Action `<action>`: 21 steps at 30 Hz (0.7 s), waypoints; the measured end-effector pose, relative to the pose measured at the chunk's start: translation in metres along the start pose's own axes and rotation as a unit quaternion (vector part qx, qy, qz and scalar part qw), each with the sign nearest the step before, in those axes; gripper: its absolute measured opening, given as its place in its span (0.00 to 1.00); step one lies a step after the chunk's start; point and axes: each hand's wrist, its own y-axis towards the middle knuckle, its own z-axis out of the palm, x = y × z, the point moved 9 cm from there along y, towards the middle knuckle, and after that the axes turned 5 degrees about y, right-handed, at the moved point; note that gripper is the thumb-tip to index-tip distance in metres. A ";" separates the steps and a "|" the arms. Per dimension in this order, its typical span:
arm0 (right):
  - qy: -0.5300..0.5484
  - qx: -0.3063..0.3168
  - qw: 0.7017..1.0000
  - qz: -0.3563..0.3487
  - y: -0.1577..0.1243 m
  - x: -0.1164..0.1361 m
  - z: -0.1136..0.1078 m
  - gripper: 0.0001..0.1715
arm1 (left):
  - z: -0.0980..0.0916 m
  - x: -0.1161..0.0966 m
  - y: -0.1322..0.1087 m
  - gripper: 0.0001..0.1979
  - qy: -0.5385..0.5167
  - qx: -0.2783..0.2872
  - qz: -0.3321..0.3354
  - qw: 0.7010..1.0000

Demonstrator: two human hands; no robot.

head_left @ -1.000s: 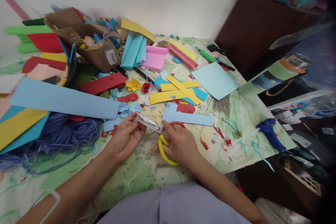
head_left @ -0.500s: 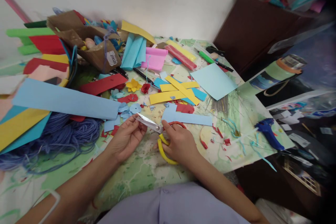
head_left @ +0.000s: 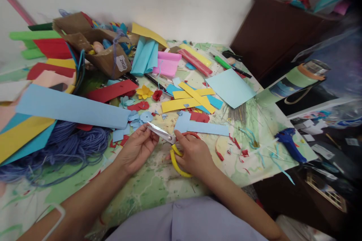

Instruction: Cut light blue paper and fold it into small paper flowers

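My right hand (head_left: 195,156) is closed round the red and yellow handles of a pair of scissors (head_left: 162,133), whose blades point left. At the blade tips, the thumb and fingers of my left hand (head_left: 140,147) are curled in a pinch. Whatever they hold is too small or hidden to make out. Just beyond the blades lie light blue paper flowers (head_left: 145,118) and a light blue paper strip (head_left: 209,128). A longer blue strip (head_left: 70,107) stretches out left of my left hand.
Yellow paper strips (head_left: 186,102) lie crossed mid-table. Blue yarn (head_left: 76,147) is heaped at left, below a cardboard box (head_left: 98,58). A pale blue sheet (head_left: 231,87), a blue glue gun (head_left: 291,145) and a bottle (head_left: 294,81) are at right.
Both hands and the scissors stay almost in the same place. The whole view has shifted very slightly.
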 end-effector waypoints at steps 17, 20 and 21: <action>0.049 0.009 0.999 0.009 -0.001 -0.006 -0.001 0.25 | 0.001 0.003 0.003 0.08 0.009 0.026 -0.003 1.000; 0.041 -0.015 0.998 0.036 -0.003 -0.014 -0.008 0.27 | 0.003 0.002 0.002 0.08 0.001 0.036 -0.004 0.999; 0.037 -0.026 0.998 0.043 -0.004 -0.016 -0.011 0.29 | 0.004 0.002 0.001 0.08 -0.003 0.037 -0.005 0.999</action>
